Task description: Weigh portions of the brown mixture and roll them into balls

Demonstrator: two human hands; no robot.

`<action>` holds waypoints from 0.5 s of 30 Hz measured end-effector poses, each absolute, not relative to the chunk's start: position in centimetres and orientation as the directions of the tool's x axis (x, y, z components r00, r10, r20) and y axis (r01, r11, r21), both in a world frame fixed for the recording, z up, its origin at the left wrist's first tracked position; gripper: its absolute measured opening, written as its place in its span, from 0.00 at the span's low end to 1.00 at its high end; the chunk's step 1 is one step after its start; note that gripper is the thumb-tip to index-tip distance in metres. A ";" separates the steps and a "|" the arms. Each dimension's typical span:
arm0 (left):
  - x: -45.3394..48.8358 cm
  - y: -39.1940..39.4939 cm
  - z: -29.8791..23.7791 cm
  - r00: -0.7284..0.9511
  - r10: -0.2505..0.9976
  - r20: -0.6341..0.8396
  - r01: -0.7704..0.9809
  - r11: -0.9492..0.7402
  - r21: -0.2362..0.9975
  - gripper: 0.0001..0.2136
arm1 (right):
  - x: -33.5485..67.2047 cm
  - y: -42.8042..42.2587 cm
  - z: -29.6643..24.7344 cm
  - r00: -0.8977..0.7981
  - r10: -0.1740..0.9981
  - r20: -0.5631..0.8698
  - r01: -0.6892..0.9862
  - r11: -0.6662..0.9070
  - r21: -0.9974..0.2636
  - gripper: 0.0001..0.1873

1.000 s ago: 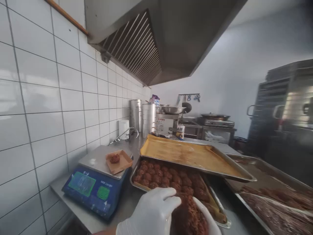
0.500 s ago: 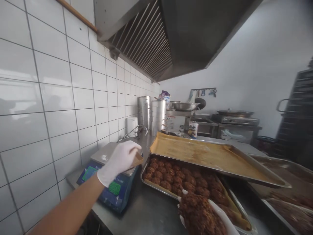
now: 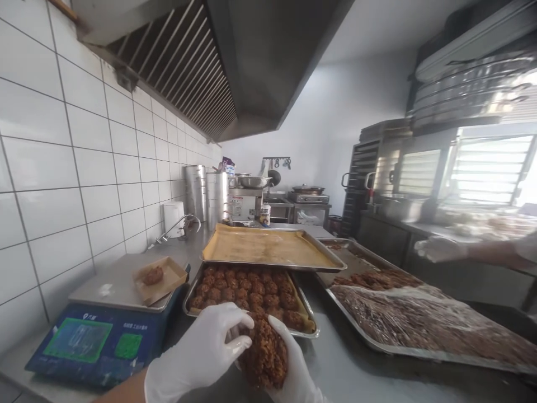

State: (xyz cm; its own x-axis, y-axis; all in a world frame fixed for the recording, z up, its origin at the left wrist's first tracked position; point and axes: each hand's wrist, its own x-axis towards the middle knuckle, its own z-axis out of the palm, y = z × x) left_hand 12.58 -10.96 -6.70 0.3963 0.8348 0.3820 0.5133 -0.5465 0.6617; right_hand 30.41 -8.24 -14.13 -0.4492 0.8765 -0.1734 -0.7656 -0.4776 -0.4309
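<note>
My right hand, in a white glove, cups a large lump of dark reddish-brown filling low in the middle of the view. Gloved too, my left hand has its fingers curled in on the left side of that lump, thumb and fingertips pinching at it. On the blue scale to the left lies a small paper tray with one small piece of filling in it. Just beyond my hands, a metal tray holds rows of brown balls.
A paper-lined tray overlaps the back of the ball tray. To the right, a big tray holds more brown filling, partly under plastic film. Another person's gloved hand shows at far right. A range hood hangs overhead.
My left hand has come from the paper tray on the scale to the lump in my right hand. A small piece now shows in the paper tray. The view has swung right.
</note>
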 end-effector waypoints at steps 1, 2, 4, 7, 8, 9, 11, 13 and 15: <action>12.9 -10.8 -6.9 0.382 0.839 0.387 0.506 -0.540 0.672 0.07 | 30.4 -8.3 -14.1 -0.447 0.881 -0.157 -0.770 -0.468 -0.434 0.17; 13.2 -10.7 -7.2 0.362 0.843 0.398 0.493 -0.535 0.686 0.07 | 30.3 -8.4 -14.1 -0.443 0.885 -0.141 -0.774 -0.457 -0.438 0.17; 13.7 -10.5 -7.6 0.326 0.849 0.417 0.462 -0.528 0.713 0.07 | 30.2 -8.5 -13.9 -0.421 0.899 -0.123 -0.785 -0.429 -0.447 0.16; 14.2 -10.5 -8.0 0.301 0.843 0.446 0.476 -0.539 0.696 0.07 | 30.3 -8.6 -13.7 -0.375 0.917 -0.134 -0.793 -0.392 -0.466 0.14; 14.3 -10.5 -8.0 0.293 0.840 0.456 0.489 -0.542 0.684 0.08 | 30.3 -8.7 -13.7 -0.373 0.917 -0.139 -0.789 -0.392 -0.474 0.13; 14.4 -10.4 -8.0 0.286 0.839 0.463 0.499 -0.543 0.676 0.08 | 30.4 -8.7 -13.6 -0.380 0.914 -0.141 -0.783 -0.399 -0.477 0.12; 14.3 -10.4 -7.9 0.280 0.839 0.467 0.507 -0.542 0.670 0.10 | 30.5 -8.9 -13.6 -0.412 0.900 -0.140 -0.769 -0.426 -0.476 0.13; 13.9 -10.3 -7.6 0.281 0.846 0.454 0.512 -0.532 0.675 0.11 | 30.5 -9.0 -13.5 -0.436 0.891 -0.123 -0.764 -0.439 -0.472 0.15; 13.3 -10.2 -7.5 0.283 0.861 0.423 0.518 -0.508 0.688 0.11 | 30.5 -9.2 -13.4 -0.450 0.886 -0.114 -0.761 -0.448 -0.469 0.17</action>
